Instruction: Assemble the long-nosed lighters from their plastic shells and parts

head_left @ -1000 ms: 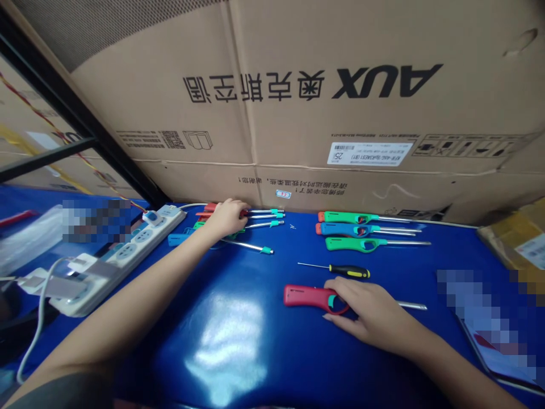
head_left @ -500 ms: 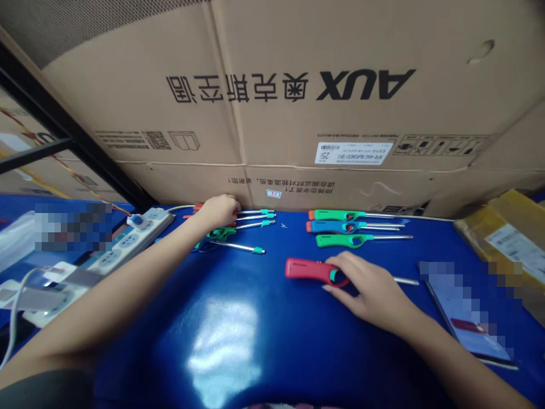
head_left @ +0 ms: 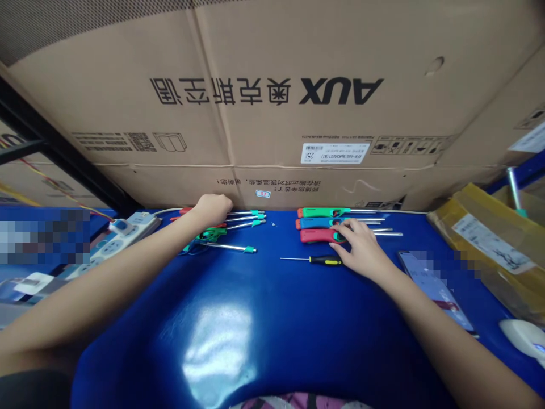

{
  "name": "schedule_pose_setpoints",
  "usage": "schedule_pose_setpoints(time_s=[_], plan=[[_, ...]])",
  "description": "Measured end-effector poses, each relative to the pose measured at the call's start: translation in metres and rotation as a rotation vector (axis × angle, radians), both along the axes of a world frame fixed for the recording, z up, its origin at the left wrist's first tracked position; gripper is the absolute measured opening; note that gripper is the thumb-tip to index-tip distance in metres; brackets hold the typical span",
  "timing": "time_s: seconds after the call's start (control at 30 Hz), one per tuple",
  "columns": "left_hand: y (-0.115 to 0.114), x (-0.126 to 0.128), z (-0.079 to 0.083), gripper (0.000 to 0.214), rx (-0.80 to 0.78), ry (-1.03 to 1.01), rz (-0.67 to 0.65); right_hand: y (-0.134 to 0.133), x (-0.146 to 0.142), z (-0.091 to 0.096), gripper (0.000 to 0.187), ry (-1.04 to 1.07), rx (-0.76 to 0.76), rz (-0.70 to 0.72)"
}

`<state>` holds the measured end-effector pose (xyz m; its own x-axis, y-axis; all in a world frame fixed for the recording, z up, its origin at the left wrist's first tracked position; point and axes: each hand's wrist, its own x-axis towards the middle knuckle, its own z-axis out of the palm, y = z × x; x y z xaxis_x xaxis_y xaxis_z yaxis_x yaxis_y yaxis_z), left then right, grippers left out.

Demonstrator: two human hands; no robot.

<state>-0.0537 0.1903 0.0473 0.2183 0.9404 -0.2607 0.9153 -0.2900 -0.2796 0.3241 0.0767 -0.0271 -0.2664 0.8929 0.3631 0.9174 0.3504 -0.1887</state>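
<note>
My left hand (head_left: 213, 208) reaches to the far left and curls over the handles of a pile of long-nozzle lighters (head_left: 230, 224) lying against the cardboard box. My right hand (head_left: 360, 245) rests with its fingers wrapped on a red lighter (head_left: 315, 236). That lighter lies just in front of a green lighter (head_left: 323, 212) and a blue lighter (head_left: 317, 223), parallel to them. A thin screwdriver with a black and yellow handle (head_left: 321, 260) lies on the blue table (head_left: 264, 318), just left of my right wrist.
A big cardboard box (head_left: 272, 113) walls off the back of the table. A white power strip (head_left: 128, 230) lies at the left. On the right are a phone (head_left: 430, 284), a yellow-wrapped package (head_left: 489, 244) and a white mouse (head_left: 523, 335).
My right hand has slid the red lighter away from me, past the screwdriver, up to the row of green and blue lighters. My left hand stays on the pile. The view has shifted right.
</note>
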Motion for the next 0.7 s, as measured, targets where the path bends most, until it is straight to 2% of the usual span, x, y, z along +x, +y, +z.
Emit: schedule_pose_setpoints(time_s=[0.33,0.5,0.7], plan=[[0.008,-0.002,0.006,0.036,0.049,-0.061,0.138,0.007,0.006,-0.009,0.032,0.08,0.012,0.03],[0.005,0.0,0.016,0.019,0.112,-0.106,0.132,0.009,0.008,-0.012,0.032,0.09,0.019,0.036],[0.001,0.0,0.026,0.021,0.172,-0.15,0.096,0.008,0.006,-0.01,0.032,0.089,0.041,0.027]])
